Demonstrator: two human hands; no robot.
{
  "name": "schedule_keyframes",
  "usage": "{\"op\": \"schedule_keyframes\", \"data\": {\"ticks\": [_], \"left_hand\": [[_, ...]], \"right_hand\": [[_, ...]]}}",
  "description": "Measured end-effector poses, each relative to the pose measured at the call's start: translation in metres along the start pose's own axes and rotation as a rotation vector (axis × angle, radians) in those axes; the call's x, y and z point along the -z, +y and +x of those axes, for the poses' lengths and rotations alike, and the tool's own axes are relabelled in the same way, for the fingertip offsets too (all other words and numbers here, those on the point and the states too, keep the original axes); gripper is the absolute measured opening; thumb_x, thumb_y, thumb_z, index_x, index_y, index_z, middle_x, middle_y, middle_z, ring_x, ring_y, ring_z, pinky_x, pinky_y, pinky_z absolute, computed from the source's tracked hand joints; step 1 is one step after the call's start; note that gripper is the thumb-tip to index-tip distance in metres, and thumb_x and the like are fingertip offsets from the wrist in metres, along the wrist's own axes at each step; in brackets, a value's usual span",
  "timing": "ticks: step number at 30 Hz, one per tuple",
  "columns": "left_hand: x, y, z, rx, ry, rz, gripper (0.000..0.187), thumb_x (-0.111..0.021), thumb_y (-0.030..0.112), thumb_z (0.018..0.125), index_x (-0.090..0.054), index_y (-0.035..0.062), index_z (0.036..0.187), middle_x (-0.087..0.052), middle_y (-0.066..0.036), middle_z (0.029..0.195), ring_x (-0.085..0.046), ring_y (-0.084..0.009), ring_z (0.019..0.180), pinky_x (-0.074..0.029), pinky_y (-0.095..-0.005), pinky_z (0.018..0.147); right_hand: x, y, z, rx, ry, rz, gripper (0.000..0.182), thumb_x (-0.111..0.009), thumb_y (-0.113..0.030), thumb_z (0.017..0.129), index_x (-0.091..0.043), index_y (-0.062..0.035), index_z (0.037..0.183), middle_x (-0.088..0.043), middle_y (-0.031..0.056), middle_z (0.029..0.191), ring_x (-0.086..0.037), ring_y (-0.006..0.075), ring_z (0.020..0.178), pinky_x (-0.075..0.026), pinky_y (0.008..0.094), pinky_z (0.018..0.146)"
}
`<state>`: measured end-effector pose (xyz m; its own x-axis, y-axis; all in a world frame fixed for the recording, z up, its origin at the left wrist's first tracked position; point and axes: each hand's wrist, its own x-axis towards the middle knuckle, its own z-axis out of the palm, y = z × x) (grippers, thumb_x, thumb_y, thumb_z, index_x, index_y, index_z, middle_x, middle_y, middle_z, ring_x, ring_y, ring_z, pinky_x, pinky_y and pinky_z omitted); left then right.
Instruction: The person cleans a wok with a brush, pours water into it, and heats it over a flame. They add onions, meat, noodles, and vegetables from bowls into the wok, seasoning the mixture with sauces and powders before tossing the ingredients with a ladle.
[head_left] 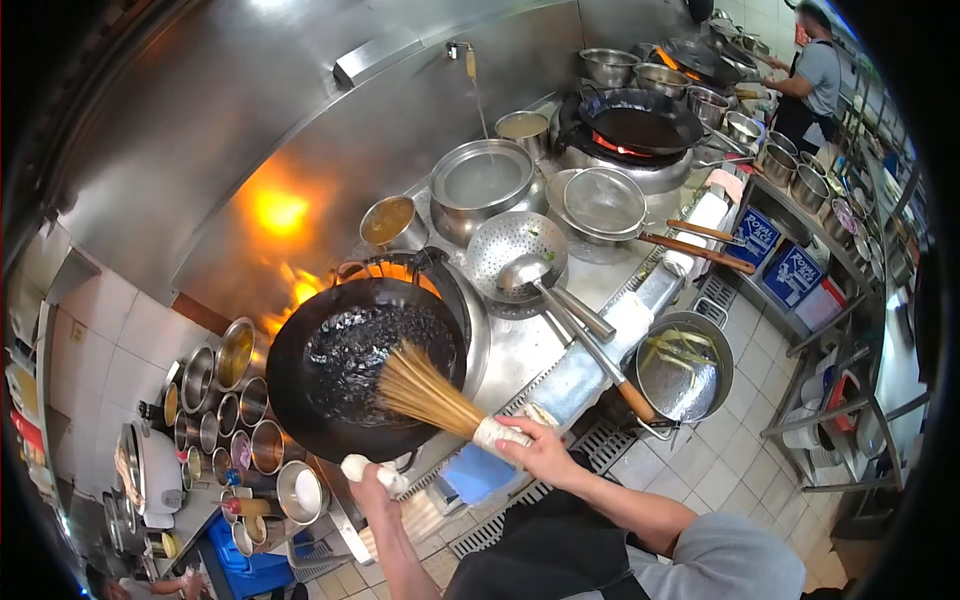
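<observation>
A black wok (290, 350) tilts over the lit burner, with dark, bubbling water in its bowl. My left hand (376, 494) is closed at the wok's near edge around a white cloth (398, 482); the handle beneath is hidden. In my right hand (545, 452) is a bamboo wok brush (430, 392), gripped by its white-wrapped end. Its bristles reach into the wok and touch the water. Right of the wok rest a perforated skimmer (515, 240) and a ladle (523, 277), their handles pointing toward me.
Flames (275, 205) rise behind the wok. Steel seasoning pots (238, 352) crowd the left side. A blue cloth (478, 472) lies on the counter's front edge. A large pot (682, 375) stands below at right. A second wok (640, 125) sits farther along; a co-worker (815, 80) stands beyond.
</observation>
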<state>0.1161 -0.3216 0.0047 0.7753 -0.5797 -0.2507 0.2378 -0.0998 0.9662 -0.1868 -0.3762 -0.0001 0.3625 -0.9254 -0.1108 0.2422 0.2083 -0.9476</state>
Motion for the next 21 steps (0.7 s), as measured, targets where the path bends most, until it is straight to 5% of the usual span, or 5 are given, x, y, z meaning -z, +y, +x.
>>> {"op": "schedule_keyframes", "data": {"ticks": [7,10,12,14,21], "left_hand": [[-0.026,0.050,-0.020,-0.469,-0.024,0.200,0.046,-0.056,0.001,0.078,-0.050,-0.0056,0.123,-0.062,-0.014,0.109,-0.061,-0.0260,0.097,-0.048,-0.0344,0.088],[-0.047,0.076,-0.054,-0.495,0.046,0.449,0.054,-0.058,0.001,0.077,-0.046,-0.0068,0.129,-0.060,-0.018,0.116,-0.059,-0.0298,0.102,-0.045,-0.0362,0.095],[-0.044,0.059,-0.072,-0.595,0.056,0.560,0.058,-0.056,0.000,0.077,-0.042,-0.0076,0.133,-0.056,-0.021,0.121,-0.058,-0.0298,0.104,-0.045,-0.0377,0.095],[-0.041,0.031,-0.096,-0.742,0.052,0.543,0.057,-0.054,0.000,0.080,-0.040,-0.0068,0.135,-0.054,-0.017,0.121,-0.056,-0.0255,0.104,-0.046,-0.0354,0.093],[-0.014,-0.042,-0.103,-0.493,0.132,0.183,0.067,-0.055,0.000,0.082,-0.028,-0.0068,0.143,-0.049,-0.020,0.129,-0.054,-0.0289,0.114,-0.042,-0.0378,0.101]], "right_hand": [[-0.028,-0.006,0.011,0.132,-0.109,-0.543,0.057,-0.072,-0.043,0.081,-0.061,-0.0192,0.131,-0.072,0.0147,0.092,-0.071,0.0288,0.080,-0.053,0.0392,0.076],[-0.045,-0.030,0.037,0.003,-0.167,-0.475,0.054,-0.073,-0.030,0.086,-0.058,-0.0082,0.134,-0.069,0.0134,0.118,-0.068,0.0206,0.098,-0.051,0.0330,0.089],[-0.062,0.012,0.094,0.422,0.097,-0.285,0.054,-0.074,-0.034,0.084,-0.059,-0.0072,0.129,-0.073,0.0129,0.088,-0.071,0.0241,0.078,-0.054,0.0385,0.073],[-0.057,-0.058,0.115,-0.189,0.053,-0.002,0.053,-0.075,-0.027,0.085,-0.058,-0.0024,0.128,-0.073,0.0142,0.096,-0.070,0.0229,0.086,-0.054,0.0359,0.079],[-0.057,-0.002,0.056,0.388,-0.114,-0.598,0.055,-0.067,-0.040,0.086,-0.057,-0.0172,0.135,-0.069,0.0170,0.113,-0.069,0.0368,0.098,-0.053,0.0439,0.086]]}}
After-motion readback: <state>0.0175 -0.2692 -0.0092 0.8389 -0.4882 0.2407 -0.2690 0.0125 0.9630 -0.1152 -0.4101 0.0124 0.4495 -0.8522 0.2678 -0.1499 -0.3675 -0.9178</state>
